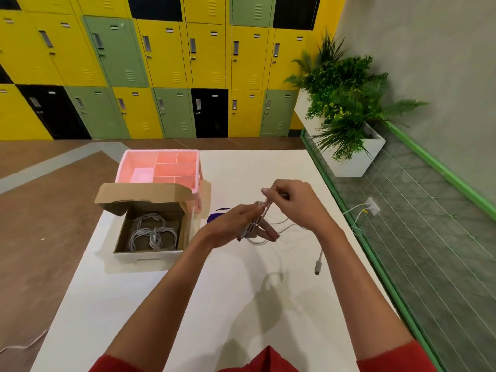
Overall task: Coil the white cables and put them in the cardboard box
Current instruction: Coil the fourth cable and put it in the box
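A person's view down over a white worktop (pixel 241 304), with both bare forearms reaching forward from red sleeves (pixel 386 358). The hands are close together above the middle of the worktop. The left hand (pixel 236 224) has its fingers (pixel 268 233) held out straight, and a white cable (pixel 253 227) is wound round them in several turns. The right hand (pixel 292 202) is just beyond and to the right, with its fingertips (pixel 268 196) pinching the same cable at the top of the windings. The rest of the cable trails off to the right in loose loops, and its free end, a white connector (pixel 317 267), hangs down near the right edge of the worktop.

To the left of the hands is an open cardboard box (pixel 188 226) on the worktop, its lid flap tilted up at the back. Inside lie coiled white cables (pixel 153 233). Just behind the box stands a pink divided organiser tray (pixel 126 162). A small purple object (pixel 217 214) shows between the box and the left hand, mostly hidden.

Beyond the worktop is a wall of yellow, green and black lockers (pixel 161 63). A white planter (pixel 357 159) of green plants stands at the right.
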A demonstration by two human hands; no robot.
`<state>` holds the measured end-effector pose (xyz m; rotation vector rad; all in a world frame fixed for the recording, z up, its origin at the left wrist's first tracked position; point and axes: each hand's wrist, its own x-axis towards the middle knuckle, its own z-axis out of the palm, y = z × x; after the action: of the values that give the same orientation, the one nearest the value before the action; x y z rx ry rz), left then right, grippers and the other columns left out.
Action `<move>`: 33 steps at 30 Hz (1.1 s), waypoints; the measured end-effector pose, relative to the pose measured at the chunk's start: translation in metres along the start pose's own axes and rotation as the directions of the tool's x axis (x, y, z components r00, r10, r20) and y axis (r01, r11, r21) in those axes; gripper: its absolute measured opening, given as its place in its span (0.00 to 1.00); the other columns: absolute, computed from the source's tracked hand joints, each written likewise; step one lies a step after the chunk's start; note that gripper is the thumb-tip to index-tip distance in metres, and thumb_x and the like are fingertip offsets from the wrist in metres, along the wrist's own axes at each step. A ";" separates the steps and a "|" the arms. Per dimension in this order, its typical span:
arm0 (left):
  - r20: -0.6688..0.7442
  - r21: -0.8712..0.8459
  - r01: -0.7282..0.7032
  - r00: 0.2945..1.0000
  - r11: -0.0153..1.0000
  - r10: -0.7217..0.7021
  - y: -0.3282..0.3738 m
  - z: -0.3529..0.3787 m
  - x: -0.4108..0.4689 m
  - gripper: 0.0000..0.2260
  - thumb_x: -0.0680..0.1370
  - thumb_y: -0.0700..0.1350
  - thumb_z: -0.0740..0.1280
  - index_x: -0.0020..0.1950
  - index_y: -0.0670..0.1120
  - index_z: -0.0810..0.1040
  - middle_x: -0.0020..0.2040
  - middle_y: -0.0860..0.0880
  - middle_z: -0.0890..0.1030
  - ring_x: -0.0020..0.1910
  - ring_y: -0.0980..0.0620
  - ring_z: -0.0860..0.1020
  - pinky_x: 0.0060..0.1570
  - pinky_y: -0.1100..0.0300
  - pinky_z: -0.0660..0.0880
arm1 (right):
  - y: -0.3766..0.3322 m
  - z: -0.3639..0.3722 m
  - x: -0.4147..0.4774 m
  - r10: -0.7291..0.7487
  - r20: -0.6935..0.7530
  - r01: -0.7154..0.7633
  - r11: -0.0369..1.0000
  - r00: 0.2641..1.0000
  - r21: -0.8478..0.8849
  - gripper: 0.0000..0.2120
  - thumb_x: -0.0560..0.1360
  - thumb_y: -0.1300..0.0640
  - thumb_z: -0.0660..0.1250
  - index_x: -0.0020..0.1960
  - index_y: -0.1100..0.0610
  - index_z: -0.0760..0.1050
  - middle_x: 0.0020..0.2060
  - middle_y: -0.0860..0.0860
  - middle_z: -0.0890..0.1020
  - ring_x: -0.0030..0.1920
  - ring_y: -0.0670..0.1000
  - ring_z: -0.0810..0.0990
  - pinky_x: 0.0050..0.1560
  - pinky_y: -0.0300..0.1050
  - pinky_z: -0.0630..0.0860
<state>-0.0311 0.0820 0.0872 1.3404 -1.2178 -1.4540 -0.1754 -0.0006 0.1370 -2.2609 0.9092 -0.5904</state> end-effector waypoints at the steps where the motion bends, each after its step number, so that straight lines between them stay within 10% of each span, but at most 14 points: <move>1: 0.032 0.003 0.012 0.999 1.000 -0.012 0.001 0.003 0.000 0.22 0.83 0.53 0.51 0.69 0.39 0.67 0.48 0.41 0.85 0.56 0.43 0.81 0.59 0.45 0.73 | 0.002 0.000 0.000 -0.003 -0.013 0.004 0.999 1.000 0.034 0.13 0.78 0.50 0.66 0.41 0.59 0.76 0.23 0.45 0.75 0.26 0.43 0.70 0.29 0.31 0.64; 9: 0.185 -0.266 0.062 0.983 0.962 -0.012 0.016 0.008 -0.010 0.17 0.82 0.47 0.55 0.61 0.38 0.76 0.20 0.50 0.59 0.20 0.54 0.65 0.55 0.42 0.77 | 0.020 -0.002 0.001 0.032 0.035 -0.044 0.890 0.999 0.453 0.13 0.76 0.49 0.68 0.48 0.60 0.73 0.27 0.56 0.63 0.32 0.54 0.60 0.38 0.46 0.61; 23: 0.387 -0.705 0.175 0.907 0.688 0.167 0.003 -0.006 -0.006 0.14 0.81 0.50 0.57 0.42 0.44 0.73 0.18 0.52 0.58 0.13 0.57 0.63 0.29 0.60 0.78 | 0.024 0.015 -0.010 0.031 0.141 -0.092 0.887 0.990 0.453 0.29 0.79 0.40 0.59 0.45 0.68 0.76 0.35 0.56 0.67 0.37 0.53 0.61 0.40 0.45 0.61; 28: 0.430 -0.740 0.218 0.881 0.636 0.199 0.002 -0.011 -0.008 0.12 0.81 0.48 0.60 0.42 0.43 0.74 0.19 0.52 0.60 0.13 0.56 0.63 0.25 0.62 0.75 | 0.024 0.021 -0.012 -0.010 0.170 -0.064 0.903 0.985 0.425 0.25 0.77 0.36 0.58 0.46 0.56 0.81 0.38 0.69 0.74 0.36 0.56 0.68 0.41 0.46 0.65; 33: 0.346 -0.641 0.170 0.935 0.749 0.084 -0.003 -0.008 -0.009 0.12 0.81 0.47 0.55 0.40 0.45 0.71 0.18 0.54 0.61 0.14 0.59 0.64 0.28 0.62 0.75 | 0.019 0.016 -0.005 -0.007 0.017 -0.001 0.899 1.000 0.438 0.13 0.75 0.43 0.66 0.42 0.53 0.76 0.33 0.65 0.72 0.34 0.56 0.67 0.39 0.50 0.65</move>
<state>-0.0214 0.0904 0.0863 0.6255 -0.7341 -1.9792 -0.1779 -0.0015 0.1120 -1.8561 0.6798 -0.6967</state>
